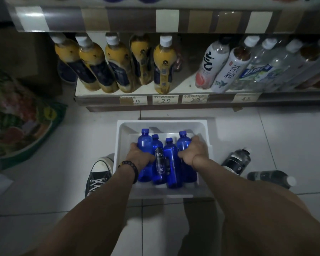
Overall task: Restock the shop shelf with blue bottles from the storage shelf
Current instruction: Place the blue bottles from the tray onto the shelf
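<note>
In a white tub on the floor, the outer two of four blue bottles are gripped by the left hand and right hand. Dark bottles lie at its right edge; the shop shelf is seen beyond.

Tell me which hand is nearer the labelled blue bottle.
Left. The left hand grips the leftmost bottle, right against the labelled bottle; the right hand grips the rightmost bottle, past the third bottle.

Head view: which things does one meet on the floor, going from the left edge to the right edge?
Colourful printed bag → black canvas sneaker with white laces → white foam box of blue plastic bottles → dark plastic bottle with black label → dark plastic bottle with white cap.
</note>
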{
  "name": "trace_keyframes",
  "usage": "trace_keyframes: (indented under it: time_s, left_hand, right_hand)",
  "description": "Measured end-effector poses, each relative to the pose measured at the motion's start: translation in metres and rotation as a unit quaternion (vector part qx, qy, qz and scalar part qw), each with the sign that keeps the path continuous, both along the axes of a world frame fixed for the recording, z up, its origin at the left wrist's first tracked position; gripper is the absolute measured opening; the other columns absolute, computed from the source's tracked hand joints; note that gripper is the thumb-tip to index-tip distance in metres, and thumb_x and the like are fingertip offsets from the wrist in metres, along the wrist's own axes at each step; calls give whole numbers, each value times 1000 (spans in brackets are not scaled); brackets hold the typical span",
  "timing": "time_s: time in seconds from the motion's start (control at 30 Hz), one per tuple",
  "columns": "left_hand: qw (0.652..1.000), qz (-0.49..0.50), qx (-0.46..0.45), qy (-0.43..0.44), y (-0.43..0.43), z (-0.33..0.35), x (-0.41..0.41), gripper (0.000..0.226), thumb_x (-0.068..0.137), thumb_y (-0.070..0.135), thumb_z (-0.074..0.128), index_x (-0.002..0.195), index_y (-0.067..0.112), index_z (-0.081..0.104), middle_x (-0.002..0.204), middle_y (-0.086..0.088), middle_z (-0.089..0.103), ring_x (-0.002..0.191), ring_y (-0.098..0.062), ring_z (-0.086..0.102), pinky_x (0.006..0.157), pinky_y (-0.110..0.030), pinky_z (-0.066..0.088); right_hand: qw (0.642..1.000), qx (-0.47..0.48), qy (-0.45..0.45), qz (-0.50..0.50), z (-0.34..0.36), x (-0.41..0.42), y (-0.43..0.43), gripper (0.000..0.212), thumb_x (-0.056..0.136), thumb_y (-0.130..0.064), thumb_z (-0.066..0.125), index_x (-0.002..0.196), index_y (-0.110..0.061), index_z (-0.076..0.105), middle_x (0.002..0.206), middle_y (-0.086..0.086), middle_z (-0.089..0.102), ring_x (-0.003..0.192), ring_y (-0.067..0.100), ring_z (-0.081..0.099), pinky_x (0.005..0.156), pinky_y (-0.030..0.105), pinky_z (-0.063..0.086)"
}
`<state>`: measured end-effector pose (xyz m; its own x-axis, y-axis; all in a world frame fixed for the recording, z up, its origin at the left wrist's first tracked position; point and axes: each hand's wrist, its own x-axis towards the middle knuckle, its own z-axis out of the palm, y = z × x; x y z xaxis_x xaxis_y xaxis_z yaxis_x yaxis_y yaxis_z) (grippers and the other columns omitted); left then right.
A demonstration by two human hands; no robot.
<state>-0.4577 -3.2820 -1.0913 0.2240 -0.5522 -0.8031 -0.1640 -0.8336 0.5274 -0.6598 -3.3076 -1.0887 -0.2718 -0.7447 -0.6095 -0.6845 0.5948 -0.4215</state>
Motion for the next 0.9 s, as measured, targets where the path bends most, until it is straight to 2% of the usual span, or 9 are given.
trace_keyframes:
  time_s: [0.13, 0.23, 0.3, 0.37, 0.5, 0.6, 0.7, 0.77, 0.9]
  left_hand:
    - [995, 2, -93, 45, -6, 45, -12, 64, 67, 7, 86, 117, 24, 50, 112, -10, 71, 92, -30, 73, 80, -48, 63]
    - [981, -26, -179, 77, -26, 103, -27, 67, 65, 23, 88, 123, 27, 55, 111, -4, 76, 95, -25, 77, 84, -53, 63]
    - [962, -41, -259, 74, -48, 156, -38, 67, 59, 31, 88, 120, 32, 60, 113, 1, 79, 99, -20, 77, 91, -53, 62]
    - [937, -62, -342, 42, -75, 204, -45, 63, 58, 39, 88, 116, 40, 61, 114, 8, 78, 103, -13, 76, 95, -49, 60]
    - [880, -107, -458, -57, -104, 304, -54, 61, 65, 45, 86, 119, 41, 58, 111, 12, 77, 104, -11, 73, 95, -43, 59]
    - [827, -113, -529, -155, -117, 361, -64, 53, 73, 43, 83, 117, 34, 54, 105, 9, 75, 97, -16, 72, 85, -38, 58]
    - [785, -85, -565, -241, -140, 387, -77, 67, 78, 41, 84, 135, 26, 53, 124, -2, 66, 113, -26, 63, 94, -40, 52]
    - [777, -61, -565, -269, -157, 391, -84, 78, 81, 41, 83, 148, 23, 46, 135, -7, 60, 121, -29, 59, 100, -42, 48]
    - [766, -51, -557, -317, -181, 385, -96, 75, 90, 38, 78, 151, 16, 41, 138, -11, 57, 115, -39, 64, 93, -47, 49]
  right_hand:
    - [980, -101, -163, -59, 43, -2, -10, 64, 62, -20, 84, 112, -27, 45, 109, 6, 64, 90, 25, 69, 78, 45, 62]
    - [948, -196, -248, -48, 97, -5, -21, 59, 67, -4, 83, 107, -31, 49, 105, 2, 70, 94, 22, 72, 78, 31, 60]
    - [925, -266, -271, -10, 149, -10, -35, 66, 62, -8, 84, 114, -32, 52, 107, -2, 70, 98, 17, 71, 83, 27, 58]
    - [900, -335, -279, 15, 199, -19, -54, 73, 56, -20, 85, 120, -34, 53, 109, -8, 70, 98, 8, 69, 89, 30, 57]
    - [852, -441, -278, 48, 294, -37, -95, 68, 65, -3, 86, 115, -35, 54, 106, -17, 70, 98, -2, 67, 89, 20, 52]
    - [821, -506, -259, 53, 344, -43, -130, 74, 62, -23, 88, 126, -31, 51, 120, -9, 66, 109, 7, 66, 101, 39, 54]
    - [810, -532, -241, 43, 376, -42, -166, 80, 60, -20, 86, 131, -27, 48, 119, -11, 67, 107, 4, 66, 106, 44, 51]
    - [806, -545, -229, 35, 391, -38, -188, 70, 64, -9, 84, 122, -27, 48, 107, -14, 68, 100, 8, 68, 100, 39, 53]
    - [824, -535, -184, -11, 403, -31, -225, 49, 72, -4, 85, 103, -20, 49, 87, -15, 61, 78, 7, 60, 69, 21, 46]
